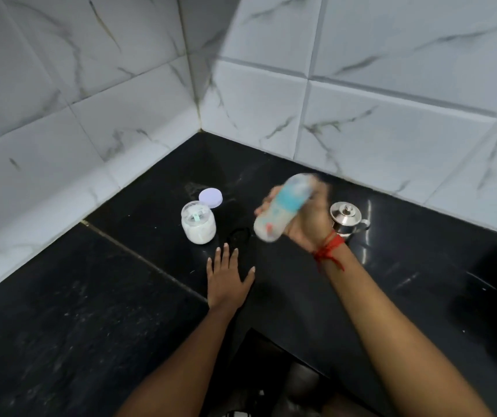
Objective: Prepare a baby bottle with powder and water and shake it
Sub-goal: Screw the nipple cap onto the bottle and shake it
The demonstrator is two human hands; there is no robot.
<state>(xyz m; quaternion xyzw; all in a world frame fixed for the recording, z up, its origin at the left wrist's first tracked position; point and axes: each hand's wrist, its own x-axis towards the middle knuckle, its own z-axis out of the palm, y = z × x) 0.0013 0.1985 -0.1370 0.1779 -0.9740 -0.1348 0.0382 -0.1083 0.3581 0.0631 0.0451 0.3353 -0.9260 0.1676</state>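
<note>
My right hand, with a red thread at the wrist, is shut on the baby bottle. The bottle is blurred, held tilted above the black counter, with a blue band and whitish liquid inside. My left hand lies flat on the counter with fingers spread, holding nothing. Just beyond it stands an open glass jar of white powder with a scoop inside. The jar's pale purple lid lies behind it.
A small steel pot with a lid stands right of my right hand. The black counter runs into a corner of white marble-patterned wall tiles. A dark object lies between the jar and the bottle.
</note>
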